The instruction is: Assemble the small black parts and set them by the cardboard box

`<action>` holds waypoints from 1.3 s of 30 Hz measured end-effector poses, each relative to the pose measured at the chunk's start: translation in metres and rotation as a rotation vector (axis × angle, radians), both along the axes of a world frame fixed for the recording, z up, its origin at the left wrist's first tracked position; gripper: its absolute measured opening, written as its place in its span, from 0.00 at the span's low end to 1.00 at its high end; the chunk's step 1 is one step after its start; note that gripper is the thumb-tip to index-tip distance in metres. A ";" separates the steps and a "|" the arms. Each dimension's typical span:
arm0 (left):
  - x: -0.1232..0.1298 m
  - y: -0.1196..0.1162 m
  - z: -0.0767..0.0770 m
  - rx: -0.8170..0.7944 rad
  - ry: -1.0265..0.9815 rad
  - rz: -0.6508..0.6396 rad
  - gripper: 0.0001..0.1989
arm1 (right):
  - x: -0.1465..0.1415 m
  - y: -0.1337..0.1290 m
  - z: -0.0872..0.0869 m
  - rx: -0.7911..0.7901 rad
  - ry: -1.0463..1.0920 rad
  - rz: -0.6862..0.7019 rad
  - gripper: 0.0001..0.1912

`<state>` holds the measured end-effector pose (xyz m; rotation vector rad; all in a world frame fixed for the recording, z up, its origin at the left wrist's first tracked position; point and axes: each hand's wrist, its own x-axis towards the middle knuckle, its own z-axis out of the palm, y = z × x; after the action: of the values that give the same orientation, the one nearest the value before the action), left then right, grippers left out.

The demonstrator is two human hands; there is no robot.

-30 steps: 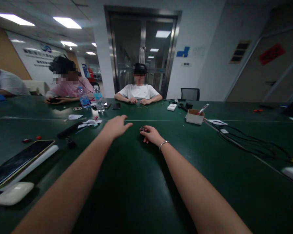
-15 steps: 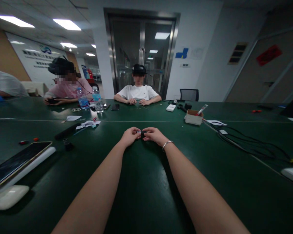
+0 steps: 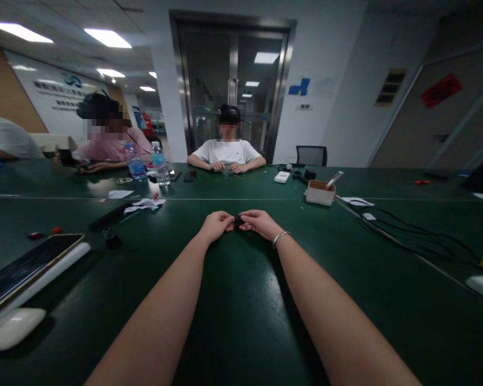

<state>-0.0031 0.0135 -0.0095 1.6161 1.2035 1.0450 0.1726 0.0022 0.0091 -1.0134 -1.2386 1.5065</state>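
Both hands meet over the green table (image 3: 241,279), straight ahead of me. My left hand (image 3: 218,225) has its thumb and fingers pressed together at the left side of a small dark object (image 3: 237,219). From the right, my right hand (image 3: 260,223) pinches the same object; a silver bracelet (image 3: 280,238) is on that wrist. The object is too small to name, and fingers partly cover it. What else my left fingers may hold is hidden.
At the left lie a phone (image 3: 32,268), a white mouse (image 3: 14,328), a black cylinder (image 3: 110,236) and crumpled paper (image 3: 145,204). Bottles (image 3: 160,167) stand beyond. A small box (image 3: 320,194) and black cables (image 3: 410,230) are at the right. People sit across and at the left.
My right hand has shifted slightly to the right, and less of the small object shows between the hands. The person at the left has moved their hands. The view has shifted slightly.
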 end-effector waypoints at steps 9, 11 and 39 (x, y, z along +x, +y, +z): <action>0.001 -0.004 0.005 -0.020 0.068 0.006 0.13 | 0.002 0.001 -0.002 0.024 0.005 0.027 0.08; 0.001 -0.005 0.007 -0.019 0.098 0.014 0.17 | 0.003 0.001 -0.002 0.036 0.015 0.036 0.09; 0.000 -0.005 0.001 0.150 -0.043 -0.069 0.11 | 0.002 0.004 -0.003 0.051 -0.069 0.020 0.12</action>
<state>-0.0031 0.0088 -0.0088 1.7287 1.0544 1.1432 0.1745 0.0062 0.0060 -1.0289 -1.3330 1.4586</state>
